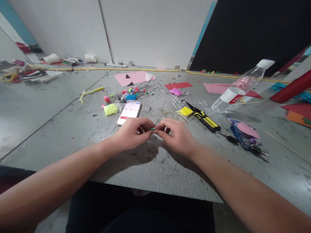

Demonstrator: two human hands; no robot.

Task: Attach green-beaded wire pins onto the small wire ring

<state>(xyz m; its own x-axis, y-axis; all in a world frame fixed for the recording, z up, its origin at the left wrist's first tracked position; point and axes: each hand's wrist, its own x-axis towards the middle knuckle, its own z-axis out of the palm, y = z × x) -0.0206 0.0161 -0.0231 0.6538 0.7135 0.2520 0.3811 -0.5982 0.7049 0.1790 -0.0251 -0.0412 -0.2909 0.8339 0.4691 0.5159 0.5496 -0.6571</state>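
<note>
My left hand [136, 132] and my right hand [176, 134] meet just above the grey table, fingertips nearly touching. Between them is a small green piece [152, 129], perhaps soft clay, mostly hidden by the fingers. Both hands pinch it between thumb and forefinger. Right behind my left hand lies a phone [130, 111] with a running timer on its screen. Beyond my right hand are a yellow packet [185, 111] and pliers with black and yellow handles [205, 119].
A clear plastic bottle [227, 98] leans at the right. Near it lie keys [255, 149] and a thin stick [286, 146]. Pink paper [131, 77], a purple packet [176, 92] and a pale yellow packet [110, 109] lie farther back. A yellow cord [145, 69] runs along the wall.
</note>
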